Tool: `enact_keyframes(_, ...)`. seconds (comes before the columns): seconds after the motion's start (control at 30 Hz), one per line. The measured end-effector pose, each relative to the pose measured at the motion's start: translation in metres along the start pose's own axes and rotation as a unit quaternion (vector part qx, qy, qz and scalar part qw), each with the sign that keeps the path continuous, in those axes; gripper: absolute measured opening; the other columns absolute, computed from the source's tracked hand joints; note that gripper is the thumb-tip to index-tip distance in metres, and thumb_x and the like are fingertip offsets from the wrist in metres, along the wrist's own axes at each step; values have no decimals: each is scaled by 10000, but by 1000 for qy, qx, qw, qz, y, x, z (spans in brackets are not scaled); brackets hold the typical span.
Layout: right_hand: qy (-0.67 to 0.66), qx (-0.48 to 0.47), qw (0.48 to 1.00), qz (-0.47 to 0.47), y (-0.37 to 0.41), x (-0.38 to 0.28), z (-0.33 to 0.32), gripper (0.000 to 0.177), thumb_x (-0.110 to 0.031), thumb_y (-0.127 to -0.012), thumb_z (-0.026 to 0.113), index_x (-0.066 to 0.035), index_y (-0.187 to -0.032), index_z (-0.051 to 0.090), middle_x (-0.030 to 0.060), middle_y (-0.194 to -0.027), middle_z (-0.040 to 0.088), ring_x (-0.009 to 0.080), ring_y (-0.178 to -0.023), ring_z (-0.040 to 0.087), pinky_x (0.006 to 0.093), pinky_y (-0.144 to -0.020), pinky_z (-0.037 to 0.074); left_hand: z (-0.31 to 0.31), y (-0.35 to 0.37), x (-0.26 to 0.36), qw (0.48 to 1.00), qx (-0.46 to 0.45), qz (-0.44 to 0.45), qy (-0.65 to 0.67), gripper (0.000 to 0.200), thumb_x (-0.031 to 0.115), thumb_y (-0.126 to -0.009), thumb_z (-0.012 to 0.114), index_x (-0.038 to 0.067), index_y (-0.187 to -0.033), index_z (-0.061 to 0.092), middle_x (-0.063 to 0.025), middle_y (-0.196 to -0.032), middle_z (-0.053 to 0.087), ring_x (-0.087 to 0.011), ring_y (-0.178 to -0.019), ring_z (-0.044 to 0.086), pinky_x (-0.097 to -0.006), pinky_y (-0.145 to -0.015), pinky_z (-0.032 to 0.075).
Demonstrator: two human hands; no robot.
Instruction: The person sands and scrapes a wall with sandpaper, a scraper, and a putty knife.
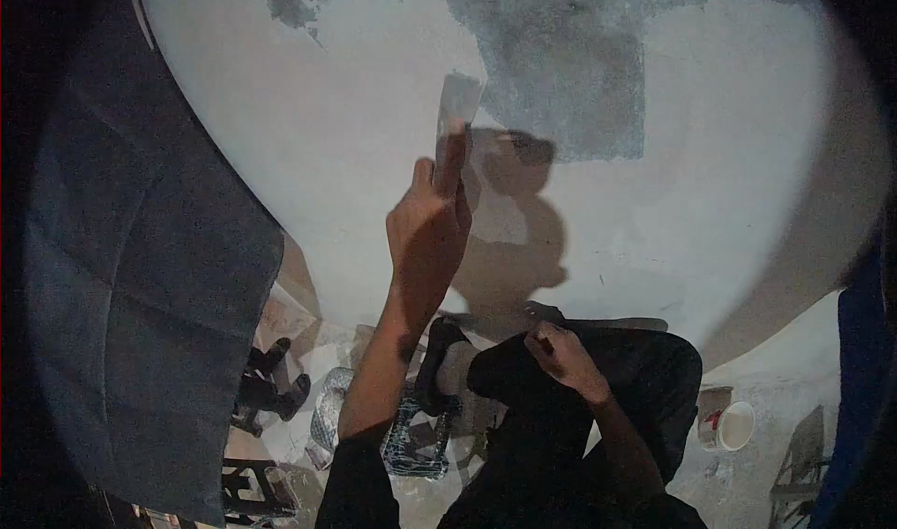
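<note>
My left hand (430, 216) is raised in front of a wall (327, 127), closed round a flat, pale putty knife (458, 99) whose blade points up and lies close to the wall. Around the blade the wall is whitish, while a rough grey patch (579, 90) spreads above and to its right. A dark shadow of the arm and tool falls on the wall to the right. My right hand (561, 353) is low, near my dark-trousered bent knee, with its fingers curled; whether anything is in them is too small to tell.
A dark grey cloth (159, 249) hangs at the left. On the floor are a white bucket (735, 426) at the right, a black plastic stool (420, 445) with white splashes, another black item (252, 492) and dark footwear (271, 389). Blue fabric (860, 389) borders the right edge.
</note>
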State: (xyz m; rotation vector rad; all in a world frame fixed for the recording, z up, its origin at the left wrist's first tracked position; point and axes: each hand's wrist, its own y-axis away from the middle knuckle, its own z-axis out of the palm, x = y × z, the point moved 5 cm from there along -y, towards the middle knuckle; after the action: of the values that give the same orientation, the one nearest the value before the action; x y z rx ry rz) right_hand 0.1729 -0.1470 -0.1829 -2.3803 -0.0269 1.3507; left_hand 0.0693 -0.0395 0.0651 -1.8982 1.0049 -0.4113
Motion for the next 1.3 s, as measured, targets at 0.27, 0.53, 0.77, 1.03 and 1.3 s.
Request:
enact_keyframes(0.27,0,15,1000,1,0,1,-3,175,-156,-852,558,8,-895,512,146,-764,563,232,-657,568,326,-584,446,5,5,3,1000,21,4,16,625,82,-824,554,201,-1371,277,-123,-777,528,-256,-546,588,-357,-396,484)
enact_keyframes(0.53,38,10,998,-46,3,11,5,128,-109,-836,568,-3,-898,532,146,-763,576,251,-648,575,337,-585,452,6,20,7,997,-5,-41,72,562,87,-859,503,186,-1370,290,-134,-793,546,-243,-512,584,-330,-422,496)
enact_keyframes(0.77,14,-10,999,-33,4,-1,5,151,-109,-833,541,12,-918,515,210,-827,560,383,-736,559,412,-638,448,1,-1,14,998,43,-19,49,582,85,-856,499,185,-1382,271,-165,-837,556,-251,-537,589,-332,-443,498)
enact_keyframes(1.03,39,-20,998,-56,5,5,7,201,-166,-861,516,19,-939,521,197,-807,571,365,-707,566,395,-615,448,7,-8,16,996,27,-56,60,538,120,-888,476,168,-1383,271,-127,-730,517,-229,-532,547,-330,-456,454)
enact_keyframes(1.3,-54,-33,998,-12,-1,-11,-5,288,-253,-885,521,10,-1001,516,123,-847,594,229,-734,590,358,-679,462,49,46,49,646,39,-307,697,434,227,-941,379,57,-1332,302,-4,-639,460,-61,-463,396,-203,-435,361)
